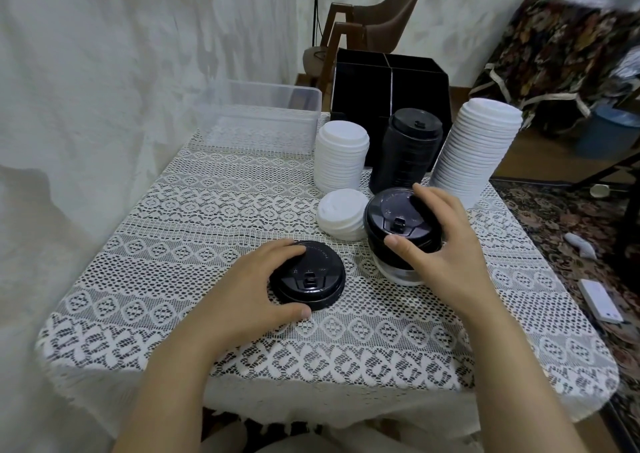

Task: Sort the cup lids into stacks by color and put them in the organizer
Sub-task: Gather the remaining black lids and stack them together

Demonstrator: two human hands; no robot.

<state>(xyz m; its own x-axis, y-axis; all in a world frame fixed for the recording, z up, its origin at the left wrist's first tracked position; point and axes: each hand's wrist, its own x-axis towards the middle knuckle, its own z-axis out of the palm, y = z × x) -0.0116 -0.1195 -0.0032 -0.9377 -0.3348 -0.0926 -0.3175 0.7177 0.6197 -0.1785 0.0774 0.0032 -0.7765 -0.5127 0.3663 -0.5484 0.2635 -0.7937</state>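
My left fingers (282,249) grip a loose black lid (313,278) flat on the counter (173,245), just left of the short black stack (394,219) my right fingers (434,201) clasp.

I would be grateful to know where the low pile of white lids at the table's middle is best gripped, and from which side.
Probably grip the low white pile by its bottom rim, from above and the left: the right hand with its black stack crowds its right side, and a taller white stack stands close behind.
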